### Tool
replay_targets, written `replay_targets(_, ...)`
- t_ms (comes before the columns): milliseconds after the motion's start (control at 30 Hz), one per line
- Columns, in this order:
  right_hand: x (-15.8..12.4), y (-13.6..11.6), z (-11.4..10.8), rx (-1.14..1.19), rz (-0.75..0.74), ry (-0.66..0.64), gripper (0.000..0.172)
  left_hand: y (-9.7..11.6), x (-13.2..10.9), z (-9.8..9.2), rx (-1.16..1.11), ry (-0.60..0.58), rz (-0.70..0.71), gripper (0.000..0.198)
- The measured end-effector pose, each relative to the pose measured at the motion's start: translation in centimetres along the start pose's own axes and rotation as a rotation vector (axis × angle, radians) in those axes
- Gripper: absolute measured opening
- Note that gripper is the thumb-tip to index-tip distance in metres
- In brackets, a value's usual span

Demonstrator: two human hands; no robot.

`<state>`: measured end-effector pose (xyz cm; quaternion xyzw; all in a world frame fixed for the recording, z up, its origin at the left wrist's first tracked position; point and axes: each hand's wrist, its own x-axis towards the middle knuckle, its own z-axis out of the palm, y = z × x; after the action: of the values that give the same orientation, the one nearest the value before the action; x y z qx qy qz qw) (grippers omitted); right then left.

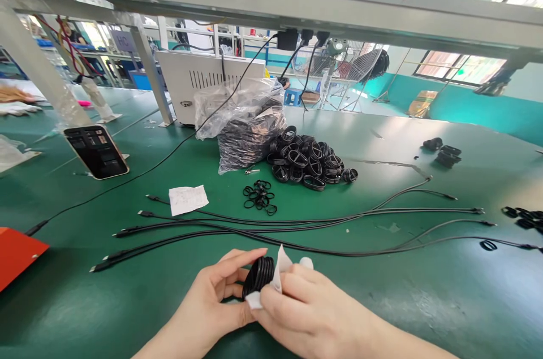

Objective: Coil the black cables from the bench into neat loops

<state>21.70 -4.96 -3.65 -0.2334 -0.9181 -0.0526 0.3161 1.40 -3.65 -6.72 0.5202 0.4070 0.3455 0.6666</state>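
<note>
My left hand [212, 299] is closed around a coiled black cable bundle [258, 277], thumb and fingers pinching its left side. My right hand [305, 305] presses a small white paper strip [280, 268] against the right side of the same coil. Both hands rest low on the green table [424, 291] near its front edge. Several straight black cables [297, 223] lie stretched across the table just beyond my hands.
A heap of coiled black cables [307, 161] lies by a clear plastic bag of more cables [246, 127]. Small black rings [259, 196], a white paper slip [188, 199], a leaning phone [97, 151], an orange object [17, 251] at left, loose coils [443, 154] at right.
</note>
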Motion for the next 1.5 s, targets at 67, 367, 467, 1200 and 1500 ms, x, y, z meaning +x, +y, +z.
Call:
replay_targets(67, 0.0, 0.1, -0.1, 0.012, -0.001, 0.025, 0.031, 0.0, 0.1, 0.0, -0.003, 0.022, 0.015, 0.054)
replay_targets(367, -0.7, 0.6, 0.4, -0.096, 0.027, 0.068, 0.029, 0.4, -0.1, 0.0, 0.022, -0.043, 0.006, 0.054)
replay_targets(467, -0.7, 0.7, 0.5, -0.040, 0.019, 0.058, 0.032, 0.1, 0.0, -0.1, 0.024, -0.051, -0.017, 0.054)
replay_targets(1200, -1.3, 1.6, 1.4, 0.053, 0.243, 0.289, 0.034, 0.3, -0.4, 0.2, -0.049, -0.086, -0.029, 0.055)
replay_targets(1500, -1.1, 0.6, 0.8, 0.055, 0.075, 0.140, 0.028, 0.0, -0.1, 0.0, -0.075, -0.053, -0.068, 0.057)
